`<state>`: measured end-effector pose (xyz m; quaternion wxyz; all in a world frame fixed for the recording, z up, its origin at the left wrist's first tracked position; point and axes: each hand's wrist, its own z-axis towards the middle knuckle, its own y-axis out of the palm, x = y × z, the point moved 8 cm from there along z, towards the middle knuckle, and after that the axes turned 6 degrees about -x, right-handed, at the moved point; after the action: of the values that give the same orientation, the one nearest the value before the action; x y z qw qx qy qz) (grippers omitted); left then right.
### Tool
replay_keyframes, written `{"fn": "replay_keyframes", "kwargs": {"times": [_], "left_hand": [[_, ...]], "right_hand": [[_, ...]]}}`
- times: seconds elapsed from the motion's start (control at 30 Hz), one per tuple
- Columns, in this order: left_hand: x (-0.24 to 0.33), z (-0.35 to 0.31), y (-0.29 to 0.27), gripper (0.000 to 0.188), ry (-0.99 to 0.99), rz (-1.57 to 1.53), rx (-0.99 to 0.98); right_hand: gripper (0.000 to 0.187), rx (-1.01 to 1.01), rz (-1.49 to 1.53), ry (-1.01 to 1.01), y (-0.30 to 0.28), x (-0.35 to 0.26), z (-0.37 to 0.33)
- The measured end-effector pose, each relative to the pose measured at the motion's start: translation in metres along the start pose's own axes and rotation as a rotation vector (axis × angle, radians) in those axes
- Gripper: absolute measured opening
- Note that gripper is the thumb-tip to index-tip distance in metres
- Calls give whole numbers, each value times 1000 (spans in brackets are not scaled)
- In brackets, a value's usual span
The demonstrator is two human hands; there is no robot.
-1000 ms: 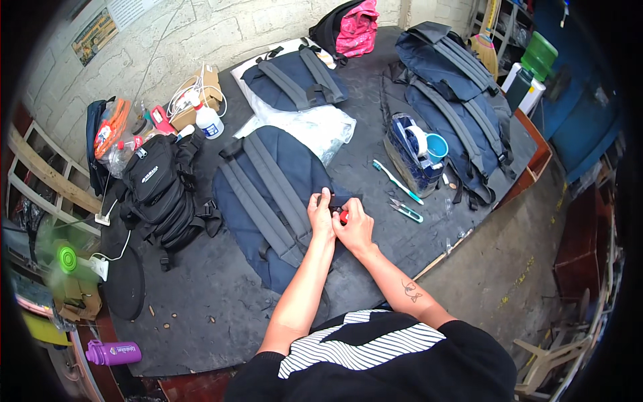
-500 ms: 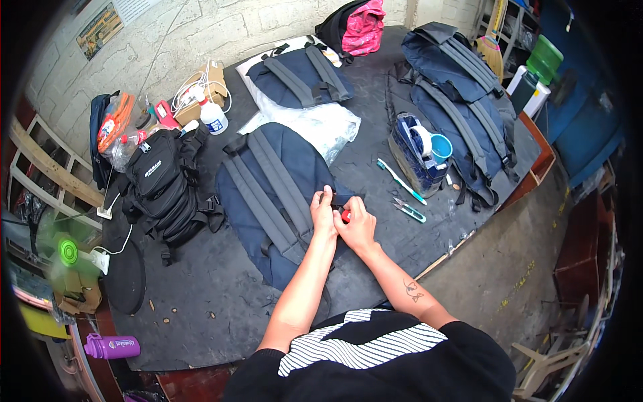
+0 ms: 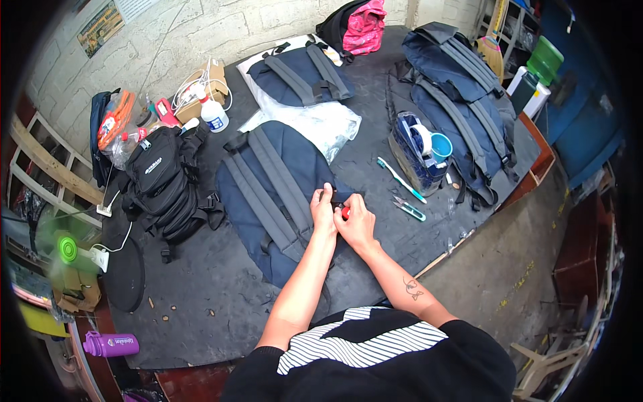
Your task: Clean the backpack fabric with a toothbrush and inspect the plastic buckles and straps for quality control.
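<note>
Head view: little has shifted, so handling continues where left hand (image 3: 323,211) and right hand (image 3: 358,221) meet, at the right edge of the grey-strapped navy fabric backpack (image 3: 269,191) on the black surface (image 3: 201,342). Right grip pinches a small red object (image 3: 345,212); left grip, cannot tell.

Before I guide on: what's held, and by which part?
The left hand apparently grips the navy backpack by its right edge. The right hand holds a small red object; where exactly is hidden.

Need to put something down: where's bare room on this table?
Near left, between the purple bottle and the middle navy backpack, besides small scraps; also between that backpack and the toothbrush. Crowded: around the black backpack and spray bottle.
</note>
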<state>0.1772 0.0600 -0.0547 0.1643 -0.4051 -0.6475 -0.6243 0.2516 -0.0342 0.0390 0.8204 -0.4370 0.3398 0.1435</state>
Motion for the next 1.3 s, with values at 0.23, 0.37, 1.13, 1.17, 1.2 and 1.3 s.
{"fn": "replay_keyframes", "kwargs": {"times": [0.23, 0.37, 1.13, 1.17, 1.2, 1.3], "left_hand": [[4, -3, 3, 28, 15, 30, 26], [4, 0, 1, 29, 41, 60, 15], [173, -120, -120, 68, 187, 1064, 236], [172, -124, -116, 62, 201, 1093, 262], [174, -131, -103, 59, 341, 1095, 280], [170, -146, -89, 55, 563, 1005, 250]], "right_hand": [[26, 33, 25, -3, -4, 0, -3], [26, 24, 10, -1, -2, 2, -2], [34, -694, 435, -397, 61, -132, -74], [33, -705, 294, -380, 73, -130, -77], [33, -713, 151, -361, 83, -127, -78], [34, -614, 13, -378, 87, -131, -76]]}}
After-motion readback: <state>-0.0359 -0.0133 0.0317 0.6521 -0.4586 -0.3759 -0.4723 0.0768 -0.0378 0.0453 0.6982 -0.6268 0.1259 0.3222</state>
